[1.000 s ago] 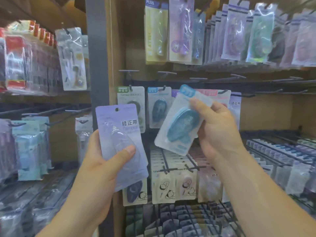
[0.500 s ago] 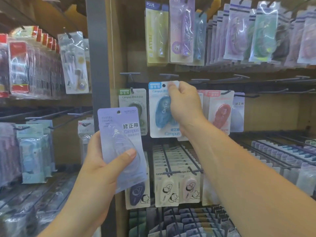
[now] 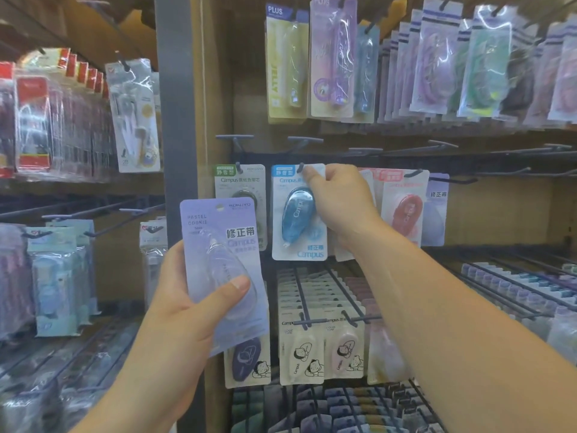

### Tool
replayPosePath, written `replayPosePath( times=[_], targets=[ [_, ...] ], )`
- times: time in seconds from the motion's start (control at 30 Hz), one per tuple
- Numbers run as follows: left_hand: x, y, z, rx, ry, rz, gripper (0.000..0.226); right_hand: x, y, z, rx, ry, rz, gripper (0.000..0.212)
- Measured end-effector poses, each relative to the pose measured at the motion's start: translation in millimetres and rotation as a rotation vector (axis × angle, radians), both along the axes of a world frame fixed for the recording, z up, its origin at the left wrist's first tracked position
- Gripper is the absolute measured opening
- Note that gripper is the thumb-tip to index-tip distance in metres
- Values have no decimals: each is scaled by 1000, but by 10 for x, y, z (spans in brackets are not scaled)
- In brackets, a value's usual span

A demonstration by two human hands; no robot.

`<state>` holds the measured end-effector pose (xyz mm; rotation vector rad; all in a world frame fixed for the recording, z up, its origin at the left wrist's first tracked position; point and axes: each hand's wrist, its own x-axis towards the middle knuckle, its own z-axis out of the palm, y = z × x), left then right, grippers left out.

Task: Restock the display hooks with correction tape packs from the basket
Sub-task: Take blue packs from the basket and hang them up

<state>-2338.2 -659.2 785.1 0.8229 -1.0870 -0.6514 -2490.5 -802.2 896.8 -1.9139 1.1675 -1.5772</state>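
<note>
On wooden shelving point(image 3: 499, 214), hooks point(image 3: 413, 174) carry tape packs point(image 3: 406, 210).

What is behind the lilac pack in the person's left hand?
Behind the lilac pack, held by the left hand, hangs a green-labelled pack, only its top showing. Lower down a dark purple tape pack peeks out. Their covered parts cannot be seen.
</note>
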Motion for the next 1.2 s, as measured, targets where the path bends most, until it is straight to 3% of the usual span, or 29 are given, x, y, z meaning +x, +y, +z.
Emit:
replayPosePath(
  times=[0.1, 0.2, 0.27, 0.37, 0.43, 0.5, 0.6, 0.8, 0.87, 1.0, 1.13, 1.2],
  targets=[
    [16, 9, -4, -5, 11, 6, 62, -1, -4, 18, -85, 56, -111, 31],
    [39, 19, -25, 7, 33, 2, 62, -74, 98, -166, -204, 13, -79, 17],
    [47, 21, -44, 12, 46, 0, 59, -112, 191, -387, -371, -6, -53, 29],
    [36, 4, -75, 13, 47, -6, 61, -139, 181, -671, -719, 209, -215, 46],
    [26, -13, -87, 28, 20, -13, 68, -162, 90, -718, -809, 441, -380, 58],
    [27, -32, -108, 39, -3, -21, 76, -180, 32, -666, -759, 635, -474, 68],
    [25, -62, -132, 31, -4, -18, 66, -182, -24, -552, -685, 838, -519, 73],
    [24, -82, -122, 40, -26, -29, 65, -93, -55, -403, -511, 1046, -535, 69],
    [33, -83, -112, 41, -27, -31, 65, -95, -13, -419, -535, 962, -493, 61],
    [36, -58, -95, 22, -38, -42, 63, -113, 310, -567, -806, 425, -215, 38],
    [-31, -90, -76, -15, -107, -32, 66, -132, 728, -676, -170, 197, 347, 22],
    [-85, -131, -70, -40, -159, -21, 68, -170, 750, -758, -2, 143, 498, 21]
  ],
)
